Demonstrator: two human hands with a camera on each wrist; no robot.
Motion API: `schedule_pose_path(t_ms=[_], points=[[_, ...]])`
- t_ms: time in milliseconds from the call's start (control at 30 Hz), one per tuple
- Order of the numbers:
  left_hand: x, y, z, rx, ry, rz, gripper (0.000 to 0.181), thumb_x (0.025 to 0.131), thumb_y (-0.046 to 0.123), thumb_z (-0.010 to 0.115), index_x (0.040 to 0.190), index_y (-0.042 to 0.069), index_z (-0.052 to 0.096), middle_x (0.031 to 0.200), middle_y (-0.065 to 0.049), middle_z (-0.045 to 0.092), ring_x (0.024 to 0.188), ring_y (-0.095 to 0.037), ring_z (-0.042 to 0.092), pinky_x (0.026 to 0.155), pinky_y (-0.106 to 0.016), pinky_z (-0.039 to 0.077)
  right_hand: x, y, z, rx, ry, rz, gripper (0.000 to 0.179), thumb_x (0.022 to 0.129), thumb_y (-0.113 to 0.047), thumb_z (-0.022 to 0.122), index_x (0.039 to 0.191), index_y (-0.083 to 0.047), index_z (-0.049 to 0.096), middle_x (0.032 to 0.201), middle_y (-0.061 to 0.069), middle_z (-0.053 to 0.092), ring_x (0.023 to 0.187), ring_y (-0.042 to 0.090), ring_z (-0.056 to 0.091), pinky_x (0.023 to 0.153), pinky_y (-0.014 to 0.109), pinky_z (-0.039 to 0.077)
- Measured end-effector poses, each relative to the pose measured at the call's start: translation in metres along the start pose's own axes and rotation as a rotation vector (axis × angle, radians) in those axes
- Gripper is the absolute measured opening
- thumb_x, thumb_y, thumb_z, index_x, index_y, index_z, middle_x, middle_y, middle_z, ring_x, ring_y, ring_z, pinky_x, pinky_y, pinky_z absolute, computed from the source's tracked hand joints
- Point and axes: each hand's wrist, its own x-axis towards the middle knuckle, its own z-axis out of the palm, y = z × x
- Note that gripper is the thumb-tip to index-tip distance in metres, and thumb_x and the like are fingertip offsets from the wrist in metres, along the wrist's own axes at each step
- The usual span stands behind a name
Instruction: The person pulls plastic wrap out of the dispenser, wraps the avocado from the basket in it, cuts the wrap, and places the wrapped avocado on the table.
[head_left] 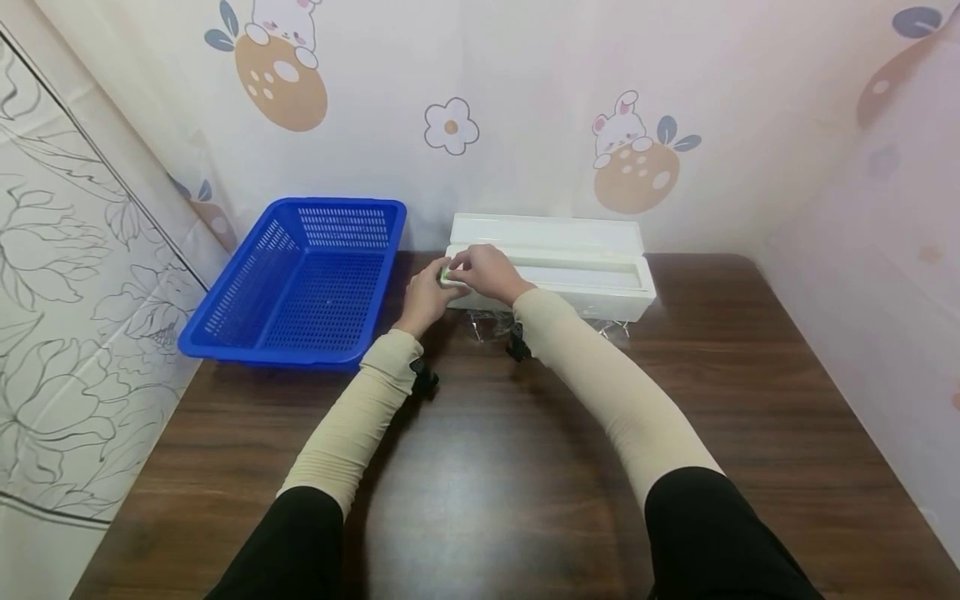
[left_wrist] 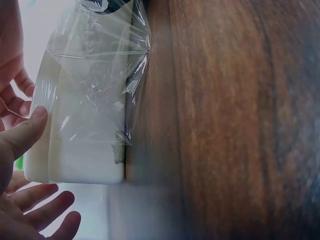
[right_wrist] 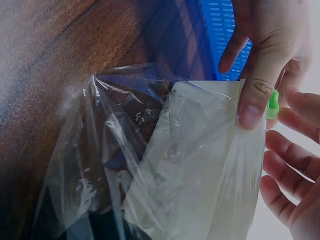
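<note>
A long white cling film box [head_left: 600, 300] lies across the back of the table with its lid [head_left: 547, 233] raised. Clear film [right_wrist: 115, 155] drapes over its front wall in crinkled folds. At the box's left end, my left hand [head_left: 423, 300] grips the corner, thumb [left_wrist: 32, 127] on the rim over the film and the other fingers spread beyond the end wall. My right hand [head_left: 489, 273] reaches in from the right. Its thumb and forefinger pinch at a small green slider [right_wrist: 272, 105] on the rim, which the hands partly hide.
A blue perforated basket [head_left: 292, 357] stands left of the box, close to the left forearm. Brown wood tabletop [head_left: 480, 467] spreads in front. A patterned curtain [head_left: 525, 108] hangs behind the table. Dark wrist cameras [head_left: 424, 379] sit under both sleeves.
</note>
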Motion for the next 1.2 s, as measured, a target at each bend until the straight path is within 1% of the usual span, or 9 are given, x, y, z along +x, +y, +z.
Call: schedule_pose_path(t_ms=[100, 200, 433, 567, 700, 767, 867, 1000, 1200], points=[[-0.001, 0.000, 0.000, -0.005, 0.002, -0.003, 0.061, 0.078, 0.038, 0.081, 0.131, 0.019, 0.059, 0.127, -0.010, 0.066, 0.114, -0.035, 0.062, 0.096, -0.049, 0.047, 0.002, -0.001, 0.000, -0.015, -0.003, -0.011, 0.030, 0.095, -0.028, 0.064, 0.113, -0.007, 0.073, 0.099, 0.010, 0.073, 0.080, 0.022, 0.061, 0.071, 0.032, 0.047], [-0.001, -0.001, 0.000, -0.012, -0.001, -0.016, 0.062, 0.078, 0.039, 0.081, 0.133, 0.019, 0.058, 0.129, -0.009, 0.065, 0.116, -0.034, 0.061, 0.098, -0.048, 0.046, 0.004, -0.002, 0.000, -0.029, -0.008, -0.014, 0.030, 0.094, -0.027, 0.065, 0.114, -0.007, 0.072, 0.098, 0.009, 0.074, 0.077, 0.022, 0.061, 0.070, 0.032, 0.048], [0.000, -0.001, -0.001, -0.012, 0.001, -0.036, 0.064, 0.078, 0.040, 0.080, 0.134, 0.017, 0.058, 0.126, -0.011, 0.067, 0.115, -0.034, 0.061, 0.100, -0.048, 0.046, 0.012, -0.006, 0.001, -0.102, -0.009, -0.022, 0.029, 0.093, -0.028, 0.066, 0.113, -0.008, 0.073, 0.106, 0.008, 0.075, 0.083, 0.022, 0.064, 0.080, 0.034, 0.051], [0.001, -0.002, 0.000, -0.014, -0.005, -0.032, 0.063, 0.079, 0.039, 0.080, 0.133, 0.016, 0.058, 0.126, -0.011, 0.067, 0.114, -0.033, 0.062, 0.101, -0.048, 0.045, 0.014, -0.006, 0.002, -0.137, -0.004, 0.006, 0.029, 0.092, -0.030, 0.067, 0.112, -0.010, 0.074, 0.109, 0.007, 0.074, 0.090, 0.023, 0.065, 0.084, 0.036, 0.052], [0.003, -0.002, 0.001, -0.002, -0.001, -0.023, 0.066, 0.078, 0.040, 0.080, 0.135, 0.016, 0.057, 0.131, -0.011, 0.064, 0.115, -0.034, 0.061, 0.098, -0.047, 0.047, 0.012, -0.007, -0.003, -0.178, -0.011, 0.040, 0.025, 0.092, -0.029, 0.067, 0.105, -0.010, 0.076, 0.107, 0.007, 0.074, 0.094, 0.025, 0.066, 0.087, 0.037, 0.052], [0.003, -0.001, 0.000, 0.011, 0.006, -0.023, 0.069, 0.078, 0.041, 0.080, 0.137, 0.015, 0.056, 0.133, -0.011, 0.063, 0.116, -0.035, 0.061, 0.098, -0.047, 0.047, 0.010, -0.007, -0.006, -0.195, -0.022, 0.039, 0.023, 0.092, -0.028, 0.067, 0.102, -0.009, 0.076, 0.104, 0.007, 0.075, 0.091, 0.025, 0.066, 0.086, 0.037, 0.052], [0.004, -0.001, 0.000, 0.026, 0.012, -0.025, 0.071, 0.078, 0.042, 0.080, 0.139, 0.014, 0.055, 0.136, -0.011, 0.060, 0.117, -0.036, 0.060, 0.099, -0.047, 0.047, 0.008, -0.008, -0.009, -0.205, -0.040, 0.023, 0.021, 0.093, -0.026, 0.066, 0.100, -0.009, 0.077, 0.098, 0.007, 0.076, 0.084, 0.024, 0.064, 0.083, 0.037, 0.052], [0.004, -0.002, 0.000, 0.046, 0.001, -0.017, 0.072, 0.078, 0.043, 0.079, 0.140, 0.015, 0.054, 0.137, -0.009, 0.060, 0.117, -0.036, 0.060, 0.098, -0.047, 0.047, 0.005, -0.003, -0.010, -0.220, -0.043, -0.027, 0.019, 0.093, -0.024, 0.066, 0.097, -0.009, 0.077, 0.094, 0.007, 0.076, 0.082, 0.024, 0.064, 0.083, 0.037, 0.052], [0.004, -0.002, -0.001, 0.052, -0.004, -0.029, 0.073, 0.078, 0.043, 0.080, 0.140, 0.016, 0.054, 0.136, -0.008, 0.060, 0.113, -0.035, 0.062, 0.091, -0.047, 0.049, 0.002, 0.001, -0.009, -0.268, -0.002, -0.128, 0.019, 0.092, -0.021, 0.067, 0.088, -0.005, 0.076, 0.086, 0.011, 0.074, 0.084, 0.028, 0.065, 0.085, 0.040, 0.052]])
